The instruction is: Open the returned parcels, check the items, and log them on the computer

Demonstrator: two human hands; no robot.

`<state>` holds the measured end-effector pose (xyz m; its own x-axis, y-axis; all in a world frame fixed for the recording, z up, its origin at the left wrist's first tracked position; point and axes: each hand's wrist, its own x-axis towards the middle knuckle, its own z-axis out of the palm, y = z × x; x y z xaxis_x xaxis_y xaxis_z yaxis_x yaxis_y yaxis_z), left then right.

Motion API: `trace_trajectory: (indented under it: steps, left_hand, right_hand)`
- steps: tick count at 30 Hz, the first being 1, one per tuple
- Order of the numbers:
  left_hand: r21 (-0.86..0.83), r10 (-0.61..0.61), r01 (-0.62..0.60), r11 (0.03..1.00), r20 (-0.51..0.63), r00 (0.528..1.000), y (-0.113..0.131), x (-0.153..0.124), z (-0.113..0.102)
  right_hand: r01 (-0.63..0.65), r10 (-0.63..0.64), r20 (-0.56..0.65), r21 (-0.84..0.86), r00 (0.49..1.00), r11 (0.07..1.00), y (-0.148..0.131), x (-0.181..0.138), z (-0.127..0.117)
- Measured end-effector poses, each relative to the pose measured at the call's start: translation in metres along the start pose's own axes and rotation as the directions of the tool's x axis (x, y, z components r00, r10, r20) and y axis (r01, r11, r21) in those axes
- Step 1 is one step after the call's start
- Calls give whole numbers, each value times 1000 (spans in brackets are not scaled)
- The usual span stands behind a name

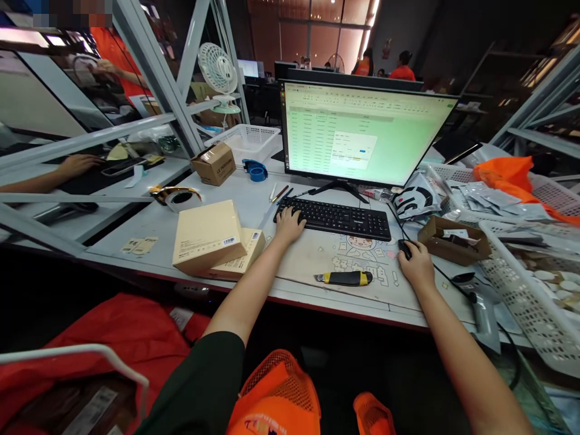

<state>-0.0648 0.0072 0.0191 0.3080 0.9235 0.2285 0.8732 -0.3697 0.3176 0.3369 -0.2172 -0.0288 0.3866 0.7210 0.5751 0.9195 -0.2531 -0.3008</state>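
My left hand (289, 225) rests on the left end of a black keyboard (344, 219), fingers spread over the keys. On the right, my right hand (417, 263) is curled over a black computer mouse (405, 249). Behind the keyboard stands a monitor (312, 145) showing a green-tinted table with a small dialog window. Between my arms a yellow and black utility knife (347, 278) lies on a printed desk mat (312, 257). Left of my left forearm, a cream box (206, 232) lies partly on top of another cream box (247, 254).
A barcode scanner (484, 314) and a white perforated basket (525, 302) flank my right forearm. An open brown box (453, 244) is beside the mouse. Behind on the left are a small carton (215, 164), a blue tape roll (256, 172) and a fan (217, 69). A co-worker's hand (79, 166) rests beyond the metal frame.
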Motion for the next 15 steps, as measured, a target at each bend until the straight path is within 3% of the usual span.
trace_trajectory:
  steps: [4, 15]
  left_hand:
    - [20, 43, -43, 999, -43, 998, -6, -9, 3]
    - [26, 71, -71, 997, -15, 997, -4, -7, 3]
  right_hand:
    - [10, -10, -6, 1, 1000, 1000, 1, -1, 0]
    - [-10, 10, 10, -6, 1000, 1000, -1, -2, 3]
